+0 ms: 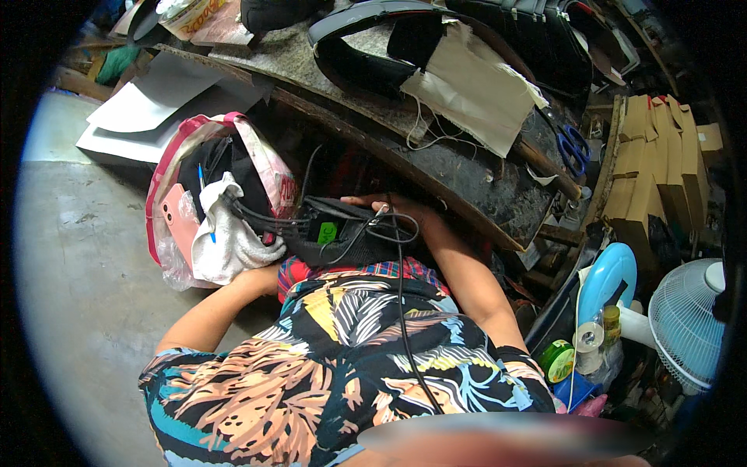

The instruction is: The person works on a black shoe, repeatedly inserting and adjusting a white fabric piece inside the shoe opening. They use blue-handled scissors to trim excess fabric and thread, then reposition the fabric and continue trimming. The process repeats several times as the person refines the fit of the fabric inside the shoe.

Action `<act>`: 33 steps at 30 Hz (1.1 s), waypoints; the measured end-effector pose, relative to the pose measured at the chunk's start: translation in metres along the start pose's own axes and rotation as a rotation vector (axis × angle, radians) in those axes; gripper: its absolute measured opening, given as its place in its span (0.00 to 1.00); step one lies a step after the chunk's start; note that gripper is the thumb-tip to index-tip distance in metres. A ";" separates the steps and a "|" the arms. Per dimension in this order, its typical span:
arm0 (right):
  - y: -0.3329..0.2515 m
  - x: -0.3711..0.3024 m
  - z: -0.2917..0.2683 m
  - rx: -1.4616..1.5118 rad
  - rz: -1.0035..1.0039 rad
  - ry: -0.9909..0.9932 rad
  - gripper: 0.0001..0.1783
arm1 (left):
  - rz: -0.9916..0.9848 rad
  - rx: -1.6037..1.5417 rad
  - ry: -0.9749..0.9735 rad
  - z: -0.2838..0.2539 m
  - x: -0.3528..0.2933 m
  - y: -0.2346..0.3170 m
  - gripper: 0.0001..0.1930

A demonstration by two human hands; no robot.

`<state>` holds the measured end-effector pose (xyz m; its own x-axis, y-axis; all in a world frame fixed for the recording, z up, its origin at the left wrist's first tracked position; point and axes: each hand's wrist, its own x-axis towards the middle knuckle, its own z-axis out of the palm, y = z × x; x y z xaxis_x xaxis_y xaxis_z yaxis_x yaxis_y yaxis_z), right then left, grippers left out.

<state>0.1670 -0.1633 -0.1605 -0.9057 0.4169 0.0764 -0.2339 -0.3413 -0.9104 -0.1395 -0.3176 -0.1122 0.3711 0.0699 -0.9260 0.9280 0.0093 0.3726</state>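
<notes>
A black mesh-sided pouch or bag with a bright green label rests on my lap, over red plaid cloth. My right hand lies along its far edge, visible fingers stretched out and pointing left. A thin dark cable loops beside that hand and runs down over my patterned shirt. My left forearm reaches toward the pouch's near left side, where the left hand's fingers are hidden. Next to it a white towel hangs over a pink-rimmed bag, with a pink phone and a blue pen.
Ahead stands a worn dark workbench with beige fabric, a curved black piece and blue-handled scissors. White sheets lie at left. To the right are cardboard pieces, a blue-and-white fan and thread spools.
</notes>
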 end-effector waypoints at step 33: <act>-0.014 0.019 0.015 -0.015 0.194 -0.170 0.37 | -0.198 -0.029 1.148 -0.157 -0.115 0.083 0.36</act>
<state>0.1472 -0.1634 -0.1403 -0.9798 0.1969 -0.0337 -0.0464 -0.3883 -0.9204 -0.1101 -0.1681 0.0345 -0.0438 0.9263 -0.3742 0.9595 0.1434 0.2425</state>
